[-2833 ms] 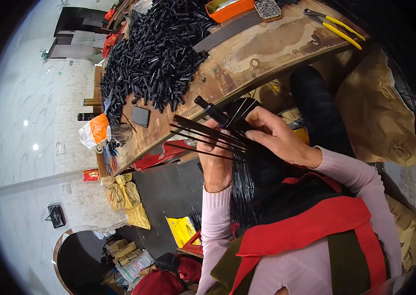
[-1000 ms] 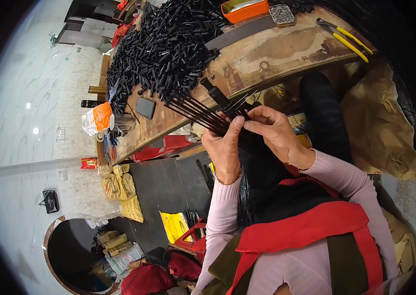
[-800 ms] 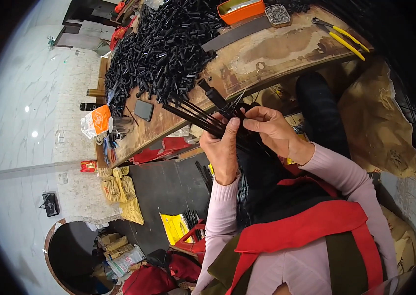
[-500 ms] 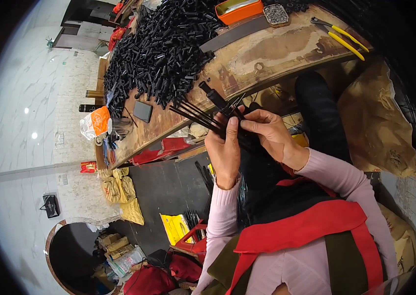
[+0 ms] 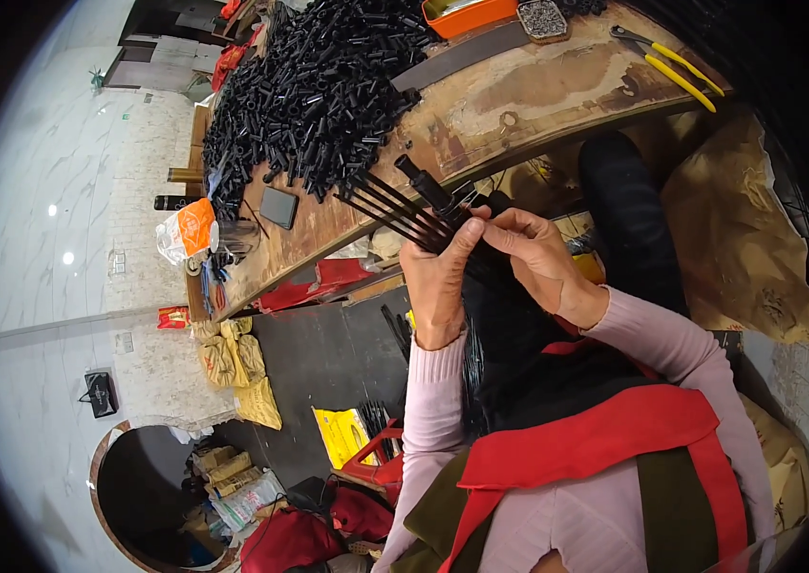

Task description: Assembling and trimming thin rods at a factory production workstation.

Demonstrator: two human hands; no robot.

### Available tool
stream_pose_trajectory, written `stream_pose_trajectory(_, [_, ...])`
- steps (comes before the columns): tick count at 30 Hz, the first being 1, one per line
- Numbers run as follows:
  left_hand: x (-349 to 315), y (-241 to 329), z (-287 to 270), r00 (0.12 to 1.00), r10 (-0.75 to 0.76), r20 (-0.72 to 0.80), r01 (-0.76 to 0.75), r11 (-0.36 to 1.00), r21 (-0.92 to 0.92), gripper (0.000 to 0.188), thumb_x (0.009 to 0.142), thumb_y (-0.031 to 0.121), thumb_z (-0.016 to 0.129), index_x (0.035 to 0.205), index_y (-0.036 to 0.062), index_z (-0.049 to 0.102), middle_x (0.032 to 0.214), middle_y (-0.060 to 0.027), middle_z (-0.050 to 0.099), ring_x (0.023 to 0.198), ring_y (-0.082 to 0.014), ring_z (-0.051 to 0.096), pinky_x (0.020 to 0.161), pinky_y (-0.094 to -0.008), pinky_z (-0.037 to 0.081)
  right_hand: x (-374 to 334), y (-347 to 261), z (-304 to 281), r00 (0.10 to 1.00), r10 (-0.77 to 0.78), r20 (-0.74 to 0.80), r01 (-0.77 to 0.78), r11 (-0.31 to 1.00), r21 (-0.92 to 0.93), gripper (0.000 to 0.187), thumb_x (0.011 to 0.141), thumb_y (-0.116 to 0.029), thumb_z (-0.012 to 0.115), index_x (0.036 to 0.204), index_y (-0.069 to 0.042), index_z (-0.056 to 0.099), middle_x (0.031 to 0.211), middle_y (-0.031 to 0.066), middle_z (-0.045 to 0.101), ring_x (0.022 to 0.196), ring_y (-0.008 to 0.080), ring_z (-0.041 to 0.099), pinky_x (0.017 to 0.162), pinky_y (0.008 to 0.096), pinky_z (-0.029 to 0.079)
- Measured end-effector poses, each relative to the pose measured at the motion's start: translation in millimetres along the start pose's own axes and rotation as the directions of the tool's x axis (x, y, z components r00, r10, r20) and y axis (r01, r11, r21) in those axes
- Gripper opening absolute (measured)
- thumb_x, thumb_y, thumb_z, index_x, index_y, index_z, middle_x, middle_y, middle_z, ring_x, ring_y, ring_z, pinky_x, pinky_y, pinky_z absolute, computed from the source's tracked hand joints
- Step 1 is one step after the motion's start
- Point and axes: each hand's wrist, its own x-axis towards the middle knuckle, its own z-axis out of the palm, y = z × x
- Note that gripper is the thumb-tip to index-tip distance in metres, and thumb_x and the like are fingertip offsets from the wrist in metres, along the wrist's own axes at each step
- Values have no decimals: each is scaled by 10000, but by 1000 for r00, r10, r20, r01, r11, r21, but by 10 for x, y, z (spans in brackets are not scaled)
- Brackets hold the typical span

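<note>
My left hand (image 5: 440,286) is closed round what looks like a black umbrella frame (image 5: 430,187), its thumb laid along the top. Several thin black ribs fan out toward the bench, beside a thicker stepped tube that points up and left. Thin metal wires stick out near the tube. Right against the left thumb, my right hand (image 5: 546,263) pinches at the frame with thumb and fingertips. The exact part between those fingertips is hidden. Just beyond the ribs, a big heap of short black tubular pieces (image 5: 314,105) covers the far side of the wooden bench (image 5: 557,95).
Yellow-handled pliers (image 5: 677,72) lie at the bench's right. An orange tray (image 5: 467,17) and a small container of metal bits (image 5: 543,19) stand at the back. A dark square object (image 5: 278,207) lies near the front edge. A brown paper sack (image 5: 734,239) stands right.
Both hands and the frame have shifted slightly right in the picture. The right fingers have drawn in closer to the left thumb, and the ribs spread a little more.
</note>
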Motion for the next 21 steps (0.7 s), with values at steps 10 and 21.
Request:
stream_pose_trajectory(10, [-117,-39,245,962,168,-215,-113,962,249,138,872,17,710,981,-60,674,943,-94,717,836,-110,652,787,-230,513,23,19,-25,996,81,-38,-76,992,104,121,905,-26,670,1020,-16,637,977,40,660,949,104,611,886,232,474])
stream_pose_trajectory(21, [-51,-82,56,993,118,6,-114,944,311,204,957,108,621,1061,-64,659,985,-98,720,852,-98,649,775,-225,512,-18,100,-116,983,161,-93,-171,979,-109,194,963,-192,631,1060,-24,645,1075,32,640,1057,88,567,953,248,433])
